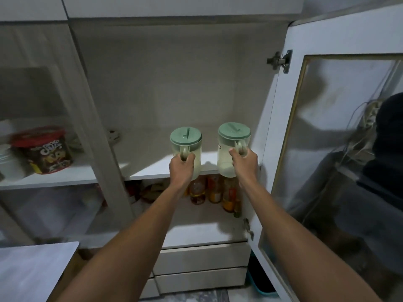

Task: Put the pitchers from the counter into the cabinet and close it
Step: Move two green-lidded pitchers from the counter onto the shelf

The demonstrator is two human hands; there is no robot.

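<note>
Two clear plastic pitchers with pale green lids are held up at the front edge of the open cabinet's upper shelf. My left hand grips the handle of the left pitcher. The handle of the right pitcher is in my right hand. Both pitchers stand upright, side by side, and look empty. Whether their bases touch the shelf I cannot tell. The cabinet door, glass-panelled with a white frame, stands swung open on the right.
Several bottles of amber liquid stand on the lower shelf beneath the pitchers. A red-lidded cereal tub sits behind the closed left glass door. Two drawers lie below. A white counter corner is at the lower left.
</note>
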